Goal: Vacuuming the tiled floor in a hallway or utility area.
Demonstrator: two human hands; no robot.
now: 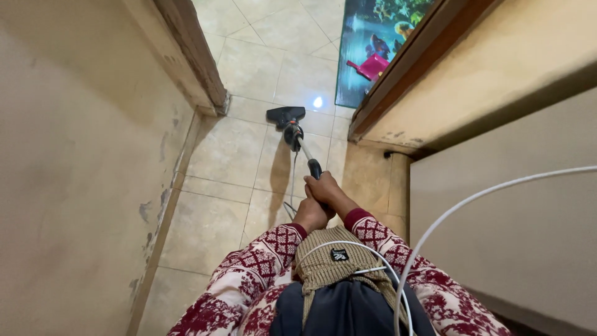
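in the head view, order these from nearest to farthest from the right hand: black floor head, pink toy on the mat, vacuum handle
1. vacuum handle, gripped by the right hand
2. black floor head, ahead on the tiled floor at the doorway
3. pink toy, farthest, on the colourful mat beyond the doorway, to the right

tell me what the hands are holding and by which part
Both hands grip a vacuum cleaner by the upper end of its wand: the right hand higher up the handle, the left hand just behind it. Its head rests on the tiled floor.

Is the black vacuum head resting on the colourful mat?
No, the vacuum head rests on the beige floor tiles, left of the colourful mat.
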